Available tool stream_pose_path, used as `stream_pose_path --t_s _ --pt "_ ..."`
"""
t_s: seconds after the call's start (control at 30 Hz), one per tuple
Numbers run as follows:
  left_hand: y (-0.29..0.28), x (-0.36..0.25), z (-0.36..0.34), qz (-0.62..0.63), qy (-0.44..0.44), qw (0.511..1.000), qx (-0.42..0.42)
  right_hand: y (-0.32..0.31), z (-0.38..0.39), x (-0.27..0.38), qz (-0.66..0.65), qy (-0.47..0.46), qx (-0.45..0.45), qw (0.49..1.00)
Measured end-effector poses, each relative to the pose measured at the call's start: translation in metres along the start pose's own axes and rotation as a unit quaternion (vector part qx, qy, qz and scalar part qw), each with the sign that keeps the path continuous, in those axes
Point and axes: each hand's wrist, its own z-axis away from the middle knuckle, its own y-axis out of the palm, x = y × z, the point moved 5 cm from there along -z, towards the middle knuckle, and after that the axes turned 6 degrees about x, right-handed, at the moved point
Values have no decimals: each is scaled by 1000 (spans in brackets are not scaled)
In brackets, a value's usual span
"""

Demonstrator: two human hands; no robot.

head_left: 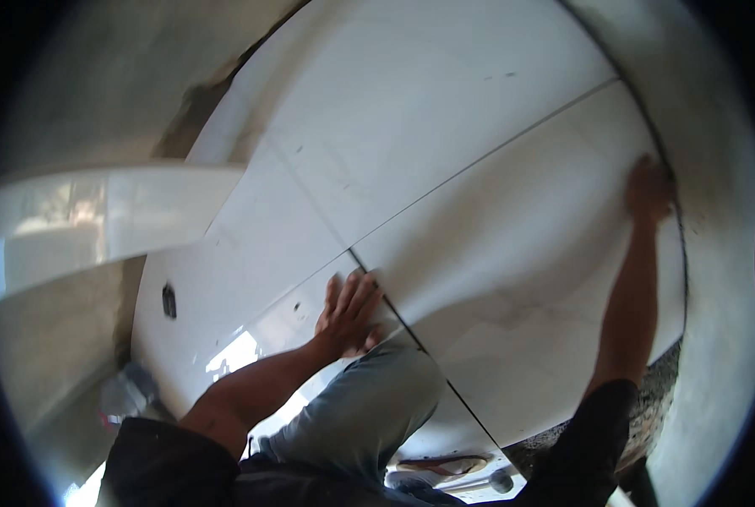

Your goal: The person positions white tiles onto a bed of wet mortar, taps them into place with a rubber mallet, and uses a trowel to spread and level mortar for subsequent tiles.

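Note:
A large glossy white floor tile [521, 287] with faint grey marbling lies between my two hands. My left hand [349, 314] rests palm down with fingers spread, its fingertips at the dark joint [404, 321] along the tile's left side. Under its palm is a neighbouring white tile [288, 308]. My right hand [650, 193] reaches to the tile's far right edge, beside the wall. That hand is a little blurred, seems laid flat, and shows nothing held. Another white tile [411, 110] lies beyond, separated by a thin joint.
A glossy white panel [65, 224] juts in from the left. A small black object [168, 300] lies on the left tile. Bare rough mortar [652, 401] shows near the right wall [719, 279]. My bent knee [386, 397] and a sandal [441, 466] are close, with a round grey object [501, 482] alongside.

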Motion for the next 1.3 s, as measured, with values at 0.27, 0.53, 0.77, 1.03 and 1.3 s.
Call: stream_pose_path --t_s 0.27,0.53,0.77,1.03,1.3 --pt "5 2 5 -29 -3 999 22 1 -12 25 41 -159 -113 980" --pt "8 -2 3 -71 -4 997 26 20 -46 10 67 -123 -13 990" --pt "4 -2 -2 -41 -17 998 50 17 39 23 33 -169 -88 981" --pt "-4 -4 1 -16 -29 999 20 20 309 -211 4 260 -72 963" --pt "-8 -9 1 -78 -9 997 -18 -28 299 -276 -183 391 89 898"
